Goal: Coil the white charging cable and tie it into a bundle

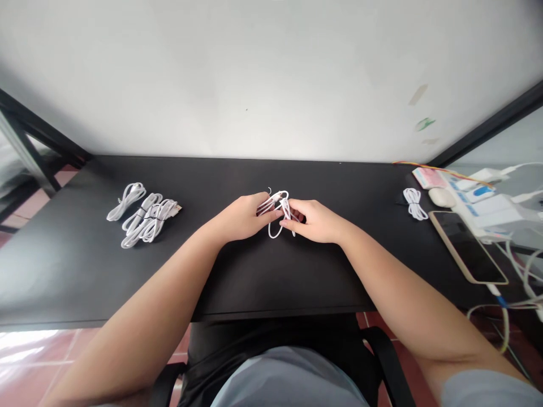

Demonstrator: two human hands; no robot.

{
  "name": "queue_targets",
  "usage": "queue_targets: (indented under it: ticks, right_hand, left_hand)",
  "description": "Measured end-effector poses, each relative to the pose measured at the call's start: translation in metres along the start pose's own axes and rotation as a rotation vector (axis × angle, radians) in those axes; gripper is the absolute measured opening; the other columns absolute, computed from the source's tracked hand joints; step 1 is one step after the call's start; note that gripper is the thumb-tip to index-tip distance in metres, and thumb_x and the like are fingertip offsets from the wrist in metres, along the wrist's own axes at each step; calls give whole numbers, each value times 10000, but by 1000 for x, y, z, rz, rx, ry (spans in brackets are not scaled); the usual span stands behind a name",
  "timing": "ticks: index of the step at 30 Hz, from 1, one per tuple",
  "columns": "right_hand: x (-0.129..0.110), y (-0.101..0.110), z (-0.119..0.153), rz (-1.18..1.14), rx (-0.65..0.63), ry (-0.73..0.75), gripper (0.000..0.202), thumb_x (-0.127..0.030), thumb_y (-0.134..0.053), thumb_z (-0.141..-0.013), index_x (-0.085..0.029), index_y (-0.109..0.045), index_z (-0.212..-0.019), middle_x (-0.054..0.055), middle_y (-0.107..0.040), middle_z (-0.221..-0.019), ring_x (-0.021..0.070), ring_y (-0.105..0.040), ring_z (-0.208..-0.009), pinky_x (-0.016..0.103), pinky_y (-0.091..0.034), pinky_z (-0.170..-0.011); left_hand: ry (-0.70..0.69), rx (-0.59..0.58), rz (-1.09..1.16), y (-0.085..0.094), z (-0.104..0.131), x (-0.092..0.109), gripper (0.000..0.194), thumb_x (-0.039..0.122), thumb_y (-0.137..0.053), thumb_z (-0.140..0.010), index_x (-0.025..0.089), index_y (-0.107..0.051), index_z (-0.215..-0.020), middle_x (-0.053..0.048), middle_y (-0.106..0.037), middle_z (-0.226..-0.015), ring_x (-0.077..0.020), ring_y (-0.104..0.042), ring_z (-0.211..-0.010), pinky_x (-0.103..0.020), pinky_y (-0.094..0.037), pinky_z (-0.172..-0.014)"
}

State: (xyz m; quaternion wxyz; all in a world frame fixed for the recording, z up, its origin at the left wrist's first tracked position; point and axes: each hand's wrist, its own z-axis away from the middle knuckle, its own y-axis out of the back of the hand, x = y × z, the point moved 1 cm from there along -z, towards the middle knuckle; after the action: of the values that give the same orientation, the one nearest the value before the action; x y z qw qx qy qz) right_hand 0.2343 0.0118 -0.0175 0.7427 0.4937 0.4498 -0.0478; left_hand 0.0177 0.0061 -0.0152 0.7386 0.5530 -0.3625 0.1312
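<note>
Head view: white cable (285, 208) bunched between left hand (244, 219), right hand (319, 221); fingertips (284, 224) of both pinched closed on it.

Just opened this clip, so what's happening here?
At a black table, a person's left hand and right hand hold a looped white cable between them. Several bundled white cables lie on the table to the left. To the right, a smaller white bundle lies near a phone.

A black table (297, 277) bears tied white cables (155, 220) at left, a cable bundle (414, 203) and phone (469, 247) at right.
</note>
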Motion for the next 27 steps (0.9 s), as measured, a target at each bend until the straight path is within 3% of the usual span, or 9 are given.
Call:
queue_targets:
  ticks: [27]
  right_hand:
    - [-2, 1, 1, -21, -13, -9, 257, -457, -599, -939, -204, -556, -926, -7, -674, -804, 110, -558, -674, 262, -402, -663]
  left_hand:
    - [-1, -5, 10, 0, 0, -1, 496, 675, -480, -893, 184, -536, -848, -6, -628, -799, -93, -502, -689, -224, -340, -637]
